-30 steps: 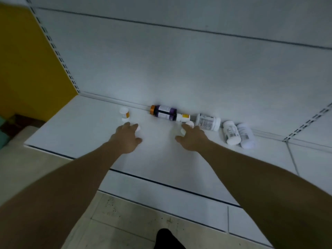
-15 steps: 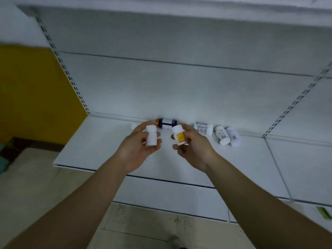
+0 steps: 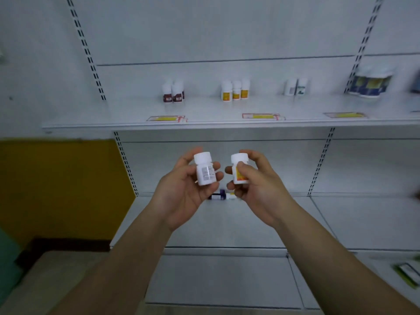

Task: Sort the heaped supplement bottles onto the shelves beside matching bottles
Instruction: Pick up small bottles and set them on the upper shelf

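While both bottles are held upright at the centre of the frame with their labels turned toward the camera, apparently so they can be read and matched, the left hand (image 3: 181,189) is curled loosely around a small white bottle (image 3: 205,169) whose face shows only grey print, thumb on one side and fingertips (image 3: 218,176) on the other. Just to its right, the right hand (image 3: 256,185) pinches a second white bottle with a yellow label (image 3: 238,170), the thumb lying across the label and the fingers wrapped behind. The two bottles are close but apart. Below and behind the hands, what remains of the heap shows only as a dark-labelled bottle (image 3: 218,197) lying on its side on the lower shelf (image 3: 295,223); the rest is hidden. In the upper half of the frame, the upper shelf (image 3: 113,119) carries upright groups: red-labelled bottles (image 3: 173,93) left of centre, yellow-labelled bottles (image 3: 236,90) at centre, and white ones (image 3: 295,87) further right. The yellow-labelled bottle likely belongs with the centre group.
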`<state>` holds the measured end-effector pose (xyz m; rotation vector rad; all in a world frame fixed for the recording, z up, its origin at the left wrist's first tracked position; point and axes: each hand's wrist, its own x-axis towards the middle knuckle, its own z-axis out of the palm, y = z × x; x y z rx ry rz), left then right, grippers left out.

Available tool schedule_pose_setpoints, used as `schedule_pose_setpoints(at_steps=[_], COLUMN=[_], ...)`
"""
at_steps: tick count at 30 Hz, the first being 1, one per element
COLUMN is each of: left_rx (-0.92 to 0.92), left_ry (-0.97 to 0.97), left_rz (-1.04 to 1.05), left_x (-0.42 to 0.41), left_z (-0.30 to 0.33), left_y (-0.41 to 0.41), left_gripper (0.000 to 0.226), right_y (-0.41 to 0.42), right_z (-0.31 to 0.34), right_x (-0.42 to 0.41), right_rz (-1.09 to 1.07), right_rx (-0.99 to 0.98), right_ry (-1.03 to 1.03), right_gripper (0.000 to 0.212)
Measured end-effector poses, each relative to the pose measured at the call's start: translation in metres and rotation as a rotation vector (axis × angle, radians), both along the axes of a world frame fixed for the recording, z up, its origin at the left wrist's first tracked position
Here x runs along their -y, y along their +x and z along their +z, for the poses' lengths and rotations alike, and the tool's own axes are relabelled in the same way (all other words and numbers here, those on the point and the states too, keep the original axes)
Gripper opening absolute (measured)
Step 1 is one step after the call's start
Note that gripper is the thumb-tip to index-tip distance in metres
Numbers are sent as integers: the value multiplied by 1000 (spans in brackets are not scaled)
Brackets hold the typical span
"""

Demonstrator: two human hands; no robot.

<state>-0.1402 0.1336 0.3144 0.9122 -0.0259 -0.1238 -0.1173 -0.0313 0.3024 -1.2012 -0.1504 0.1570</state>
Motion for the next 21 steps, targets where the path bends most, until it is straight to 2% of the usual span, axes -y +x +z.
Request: schedule_pose_setpoints(at_steps=[2,5,11,14,17,21], left_rx=[18,60,135,160,210,218], left_ry=[9,26,0,4,44,60], left_rz=[-15,1,4,6,42,50], left_x=[12,33,80,102,116,124], left_z=[17,37,66,70,68,66], left_y=[-12,-24,-32,-36,-37,-38], left_gripper=[25,27,22,25,19,25], right_y=[-9,-17,-27,-29,-30,-29], right_z=[17,40,74,83,84,83], right_x=[10,29,75,94,108,120], right_rz=[-3,3,-24,-26,-13,8], right_rx=[29,54,194,238,257,256], right_ry=[14,64,-46,-77,-84,-69], right_gripper=[17,20,22,22,24,24])
